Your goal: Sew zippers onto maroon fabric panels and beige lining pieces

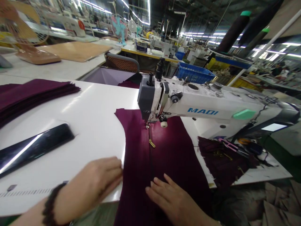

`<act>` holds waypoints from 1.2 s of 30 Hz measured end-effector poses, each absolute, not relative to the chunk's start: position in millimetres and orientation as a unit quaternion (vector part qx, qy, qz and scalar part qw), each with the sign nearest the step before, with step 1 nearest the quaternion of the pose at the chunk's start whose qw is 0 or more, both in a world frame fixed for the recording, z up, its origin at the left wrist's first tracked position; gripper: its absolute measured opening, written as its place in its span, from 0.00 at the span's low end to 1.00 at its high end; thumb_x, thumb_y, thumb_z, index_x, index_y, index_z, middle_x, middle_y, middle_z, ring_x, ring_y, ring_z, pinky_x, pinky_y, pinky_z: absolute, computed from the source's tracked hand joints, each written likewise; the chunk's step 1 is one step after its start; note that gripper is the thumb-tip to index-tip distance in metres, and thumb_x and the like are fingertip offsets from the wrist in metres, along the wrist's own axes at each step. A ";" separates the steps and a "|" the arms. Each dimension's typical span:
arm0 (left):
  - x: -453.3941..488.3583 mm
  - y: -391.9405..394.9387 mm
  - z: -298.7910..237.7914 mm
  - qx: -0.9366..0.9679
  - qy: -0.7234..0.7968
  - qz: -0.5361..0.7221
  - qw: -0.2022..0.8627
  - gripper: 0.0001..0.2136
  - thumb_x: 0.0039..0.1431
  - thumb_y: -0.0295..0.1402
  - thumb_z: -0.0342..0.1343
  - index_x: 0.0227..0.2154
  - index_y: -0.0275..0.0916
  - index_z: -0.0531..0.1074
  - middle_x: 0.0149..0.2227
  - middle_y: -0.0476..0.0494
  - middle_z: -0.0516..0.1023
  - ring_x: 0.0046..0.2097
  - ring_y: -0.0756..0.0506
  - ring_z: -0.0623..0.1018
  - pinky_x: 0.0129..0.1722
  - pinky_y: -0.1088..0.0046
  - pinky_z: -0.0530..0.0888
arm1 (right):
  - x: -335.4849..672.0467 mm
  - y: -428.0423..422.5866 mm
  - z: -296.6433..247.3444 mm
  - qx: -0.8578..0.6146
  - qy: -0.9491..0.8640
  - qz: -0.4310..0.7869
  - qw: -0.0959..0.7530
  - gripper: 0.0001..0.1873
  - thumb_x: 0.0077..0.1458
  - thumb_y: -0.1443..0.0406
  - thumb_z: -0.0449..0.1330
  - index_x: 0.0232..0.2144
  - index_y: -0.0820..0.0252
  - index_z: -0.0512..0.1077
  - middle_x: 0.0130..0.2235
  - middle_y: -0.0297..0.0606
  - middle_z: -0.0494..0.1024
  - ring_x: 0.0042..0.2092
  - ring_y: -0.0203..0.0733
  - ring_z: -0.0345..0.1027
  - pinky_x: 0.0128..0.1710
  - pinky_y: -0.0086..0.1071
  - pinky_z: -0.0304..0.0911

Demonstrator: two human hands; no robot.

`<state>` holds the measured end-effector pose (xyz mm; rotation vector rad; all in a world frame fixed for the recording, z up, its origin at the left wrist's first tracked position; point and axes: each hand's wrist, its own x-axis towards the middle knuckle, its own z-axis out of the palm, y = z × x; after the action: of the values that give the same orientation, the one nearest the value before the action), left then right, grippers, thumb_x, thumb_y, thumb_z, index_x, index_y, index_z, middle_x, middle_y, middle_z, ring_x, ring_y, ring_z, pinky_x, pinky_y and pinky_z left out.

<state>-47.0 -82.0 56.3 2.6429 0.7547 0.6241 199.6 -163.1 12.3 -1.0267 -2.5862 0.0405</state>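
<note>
A piece of dark purple fabric [175, 150] runs under the needle area of a white sewing machine [204, 103] and hangs toward me. Down its middle goes a zipper [150, 153] with a gold zipper pull [152, 143] just in front of the presser foot [147, 126]. My right hand [175, 199] lies flat on the fabric to the right of the zipper line, fingers stretched out. At the fabric's left edge is my left hand [101, 177], its fingers pressed together; whether the edge is pinched between them is hidden.
A stack of purple fabric [35, 95] lies on the left of the white table [94, 106], behind a glossy black flat object [35, 147]. Right of the work, pink-handled scissors [231, 146] rest on dark fabric pieces [223, 161]. A blue basket [194, 72] stands behind the machine.
</note>
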 end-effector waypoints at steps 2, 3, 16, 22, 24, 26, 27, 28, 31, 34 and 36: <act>-56.5 -64.8 78.8 0.912 0.331 0.186 0.158 0.12 0.64 0.33 0.42 0.32 0.37 0.70 0.32 0.47 0.72 0.34 0.49 0.74 0.33 0.77 0.69 | 196.6 -164.9 9.9 -0.363 -0.914 -0.010 0.183 0.17 0.63 0.67 0.40 0.49 0.61 0.64 0.44 0.35 0.76 0.46 0.39 0.69 0.47 0.36 0.65; -55.7 -57.4 88.2 0.916 0.323 0.178 0.159 0.13 0.64 0.36 0.42 0.33 0.39 0.72 0.36 0.47 0.73 0.36 0.49 0.74 0.36 0.77 0.70 | 195.3 -165.8 8.8 -0.360 -0.916 -0.017 0.176 0.17 0.63 0.67 0.41 0.49 0.61 0.64 0.44 0.36 0.76 0.46 0.40 0.69 0.46 0.38 0.65; 18.7 -71.2 47.2 0.951 0.298 -0.035 0.068 0.27 0.40 0.42 0.66 0.41 0.28 0.73 0.45 0.30 0.74 0.42 0.38 0.75 0.41 0.66 0.74 | 190.1 -166.9 -1.4 -0.366 -0.911 -0.028 0.187 0.14 0.61 0.66 0.46 0.40 0.55 0.70 0.42 0.37 0.76 0.44 0.41 0.70 0.46 0.36 0.64; 8.9 -79.2 28.3 0.957 0.283 -0.052 0.041 0.37 0.36 0.46 0.65 0.48 0.25 0.68 0.51 0.25 0.68 0.47 0.33 0.73 0.45 0.59 0.73 | 203.6 -150.1 31.3 -0.374 -0.892 0.160 0.197 0.17 0.63 0.60 0.43 0.42 0.57 0.70 0.41 0.33 0.77 0.43 0.34 0.70 0.48 0.26 0.61; 8.7 -78.5 25.8 0.959 0.276 -0.058 0.035 0.38 0.35 0.47 0.65 0.48 0.25 0.68 0.51 0.24 0.68 0.47 0.33 0.73 0.44 0.60 0.73 | 207.5 -134.9 45.7 -0.415 -0.856 0.236 0.196 0.15 0.62 0.61 0.46 0.44 0.56 0.69 0.41 0.32 0.77 0.42 0.32 0.70 0.45 0.23 0.62; 9.2 -77.3 26.0 0.959 0.274 -0.068 0.034 0.38 0.35 0.50 0.64 0.48 0.26 0.68 0.50 0.26 0.69 0.46 0.34 0.74 0.43 0.60 0.73 | 209.2 -114.0 51.9 -0.459 -0.834 0.237 0.192 0.14 0.61 0.66 0.48 0.46 0.57 0.68 0.45 0.34 0.74 0.46 0.33 0.67 0.48 0.25 0.61; 9.4 -76.8 26.9 0.958 0.275 -0.072 0.035 0.38 0.36 0.51 0.63 0.48 0.27 0.69 0.50 0.26 0.69 0.46 0.34 0.74 0.44 0.61 0.73 | 209.2 -102.5 50.9 -0.475 -0.834 0.208 0.187 0.15 0.60 0.67 0.48 0.48 0.58 0.67 0.48 0.36 0.72 0.49 0.36 0.64 0.51 0.30 0.59; 9.3 -76.5 28.0 0.958 0.276 -0.073 0.037 0.38 0.37 0.52 0.62 0.48 0.28 0.69 0.50 0.27 0.69 0.46 0.35 0.74 0.44 0.61 0.73 | 208.8 -91.4 47.4 -0.492 -0.836 0.168 0.176 0.16 0.60 0.66 0.49 0.50 0.59 0.65 0.52 0.40 0.69 0.53 0.39 0.61 0.54 0.36 0.56; 6.8 -76.7 29.2 0.959 0.273 -0.068 0.037 0.37 0.40 0.53 0.59 0.49 0.28 0.68 0.51 0.28 0.69 0.46 0.35 0.73 0.44 0.62 0.73 | 206.2 -66.5 27.4 -0.531 -0.834 0.076 0.126 0.22 0.59 0.63 0.50 0.55 0.62 0.59 0.58 0.45 0.60 0.59 0.48 0.51 0.57 0.50 0.49; 0.6 -78.6 19.4 0.960 0.270 -0.060 0.045 0.34 0.45 0.50 0.59 0.51 0.31 0.67 0.52 0.30 0.68 0.47 0.36 0.72 0.44 0.63 0.73 | 203.2 -59.9 8.4 -0.554 -0.825 0.045 0.103 0.23 0.60 0.62 0.49 0.56 0.64 0.58 0.58 0.47 0.59 0.60 0.49 0.50 0.57 0.53 0.48; -5.1 -81.0 4.9 0.959 0.273 -0.051 0.056 0.31 0.47 0.46 0.60 0.53 0.34 0.65 0.54 0.33 0.66 0.48 0.37 0.71 0.44 0.63 0.72 | 201.5 -61.6 2.4 -0.559 -0.823 0.028 0.098 0.23 0.61 0.61 0.48 0.56 0.66 0.58 0.58 0.49 0.59 0.59 0.50 0.50 0.57 0.53 0.48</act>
<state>-5.1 -81.0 4.9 2.9099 0.8294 -0.1537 201.5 -61.6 2.4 -1.6529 -2.4355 0.0818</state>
